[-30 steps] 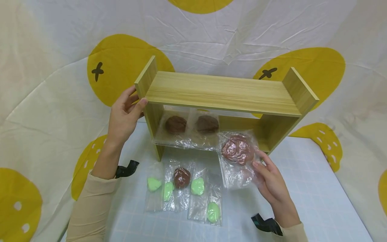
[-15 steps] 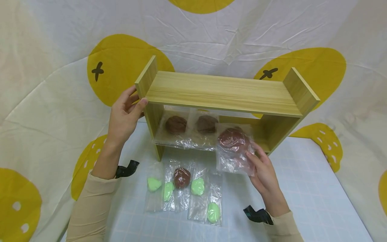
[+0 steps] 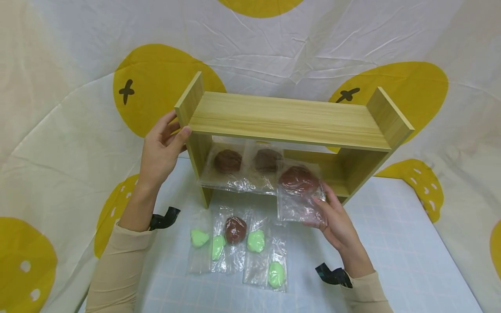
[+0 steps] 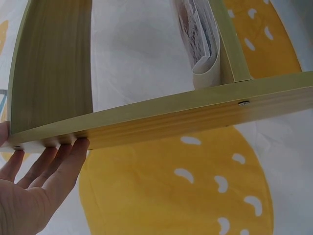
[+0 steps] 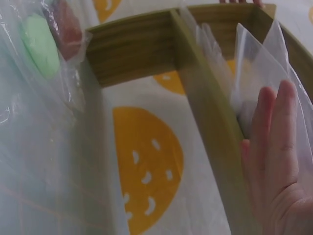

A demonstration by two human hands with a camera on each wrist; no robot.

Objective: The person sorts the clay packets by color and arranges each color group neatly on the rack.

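Observation:
A light wooden shelf (image 3: 289, 119) stands in the middle of the head view. My left hand (image 3: 158, 150) grips its left side panel, thumb at the front edge and fingertips against the outer face. Between thumb and fingers, my right hand (image 3: 340, 224) holds a clear plastic bag (image 3: 301, 211) with a reddish-brown lump of clay inside. The bag is at the front edge of the lower board, overlapping its neighbour; whether it touches the board I cannot tell. Left of it, two bagged brown lumps, a left one (image 3: 228, 161) and a right one (image 3: 268, 161), lie on that board.
In front of the shelf, clear bags with several green lumps (image 3: 256, 241) and one brown lump (image 3: 235, 230) lie on the pale checked table (image 3: 407, 252). A white cloth (image 3: 266, 56) with yellow shapes hangs behind. The upper board's right upright (image 3: 389, 115) rises above my right hand.
My right hand has moved left and slightly toward the shelf, bringing the bagged reddish-brown lump up to the lower board's front edge. My left hand has stayed on the side panel.

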